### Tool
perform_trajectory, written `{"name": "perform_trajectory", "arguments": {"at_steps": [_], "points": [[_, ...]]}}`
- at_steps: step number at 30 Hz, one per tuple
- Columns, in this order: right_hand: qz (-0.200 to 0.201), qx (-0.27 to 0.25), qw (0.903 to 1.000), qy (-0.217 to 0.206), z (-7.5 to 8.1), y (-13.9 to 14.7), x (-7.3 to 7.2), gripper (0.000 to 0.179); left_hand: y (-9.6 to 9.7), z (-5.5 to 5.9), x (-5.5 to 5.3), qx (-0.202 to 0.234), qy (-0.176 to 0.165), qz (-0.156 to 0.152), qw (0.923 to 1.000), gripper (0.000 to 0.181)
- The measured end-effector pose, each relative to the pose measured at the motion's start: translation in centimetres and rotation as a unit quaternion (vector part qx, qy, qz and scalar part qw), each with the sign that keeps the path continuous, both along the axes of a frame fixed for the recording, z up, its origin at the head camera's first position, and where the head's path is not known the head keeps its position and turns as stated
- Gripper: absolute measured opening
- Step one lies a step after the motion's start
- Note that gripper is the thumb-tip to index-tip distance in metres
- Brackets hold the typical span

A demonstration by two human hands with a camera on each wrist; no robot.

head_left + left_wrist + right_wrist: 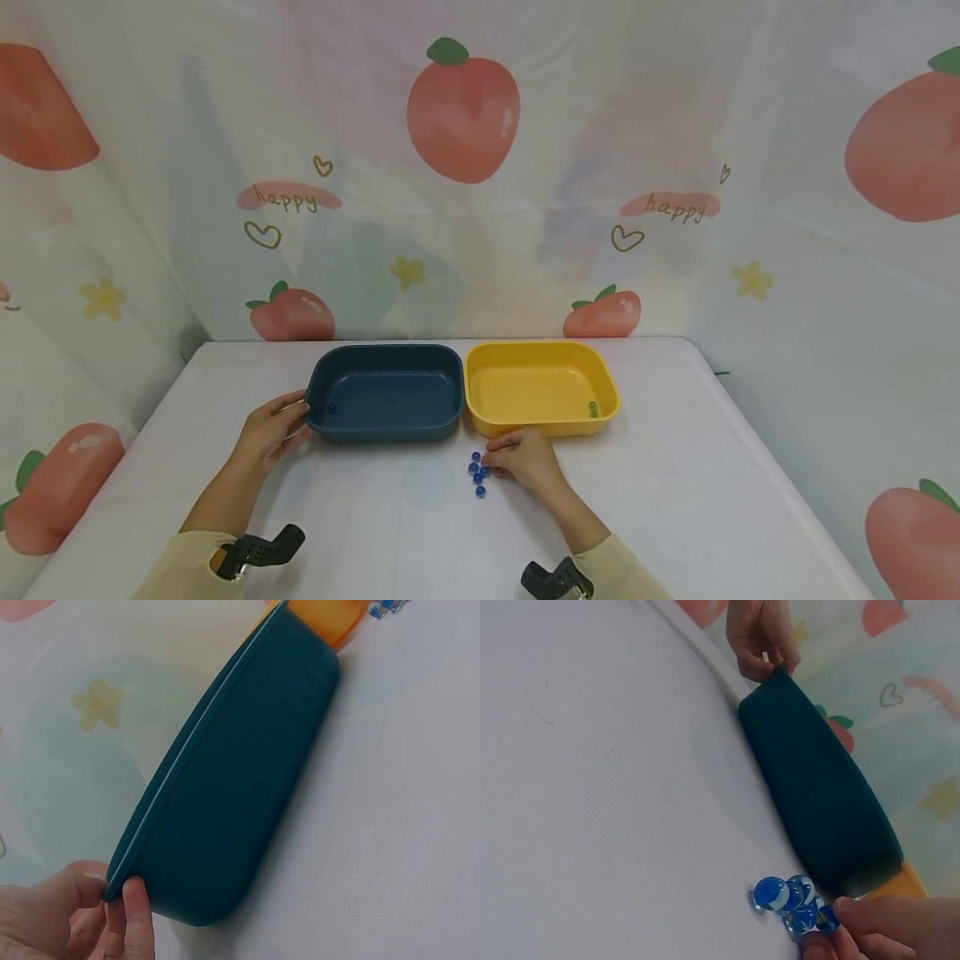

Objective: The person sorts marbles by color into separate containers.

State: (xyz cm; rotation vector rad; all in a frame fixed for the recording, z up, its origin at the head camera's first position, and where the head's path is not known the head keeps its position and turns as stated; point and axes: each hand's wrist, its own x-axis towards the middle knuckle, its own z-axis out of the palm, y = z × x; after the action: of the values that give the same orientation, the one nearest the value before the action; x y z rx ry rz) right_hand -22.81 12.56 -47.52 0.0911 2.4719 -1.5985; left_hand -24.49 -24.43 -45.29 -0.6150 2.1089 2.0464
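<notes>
My right hand on a blue glass marble
I pinch it at the edge of the loose marble cluster, on the white table near the yellow tub. My left hand pinches the dark teal tub by its rim. Smooth glass could slip from so small a grip, I think; a brushing knuckle could scatter the others.
</notes>
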Motion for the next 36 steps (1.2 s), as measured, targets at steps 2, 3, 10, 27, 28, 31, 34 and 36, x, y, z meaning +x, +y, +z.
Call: {"name": "perform_trajectory", "arguments": {"at_steps": [2,3,10,27,28,31,34,36], "points": [[-0.001,0.000,1.0000,-0.002,0.1,0.1,0.0,0.018,0.0,0.0,0.0,0.001,0.001,0.001,1.0000,0.053],[-0.001,-0.001,1.0000,-0.003,0.2,0.1,0.1,0.019,0.0,0.0,0.0,0.001,0.003,0.000,1.0000,0.053],[-0.006,-0.019,0.9998,-0.006,0.6,0.3,0.2,0.020,0.0,0.1,0.1,0.007,0.006,0.001,1.0000,0.052],[0.020,-0.004,0.9997,-0.013,2.2,-0.3,-0.1,0.020,-0.1,0.2,0.2,0.009,0.006,-0.003,0.9999,0.053],[0.022,0.001,0.9997,-0.012,2.4,-0.3,-0.1,0.020,-0.1,0.2,0.1,0.010,0.007,-0.003,0.9999,0.053],[0.025,0.011,0.9996,-0.009,2.9,-0.6,-0.2,0.021,-0.1,0.3,0.2,0.018,0.009,-0.003,0.9998,0.054],[0.027,0.010,0.9996,-0.007,3.4,-0.9,-0.4,0.022,-0.1,0.3,0.2,0.014,0.006,-0.004,0.9999,0.054],[0.028,0.004,0.9996,-0.009,3.6,-1.1,-0.5,0.023,-0.1,0.3,0.3,0.012,0.005,-0.006,0.9999,0.055]]}}
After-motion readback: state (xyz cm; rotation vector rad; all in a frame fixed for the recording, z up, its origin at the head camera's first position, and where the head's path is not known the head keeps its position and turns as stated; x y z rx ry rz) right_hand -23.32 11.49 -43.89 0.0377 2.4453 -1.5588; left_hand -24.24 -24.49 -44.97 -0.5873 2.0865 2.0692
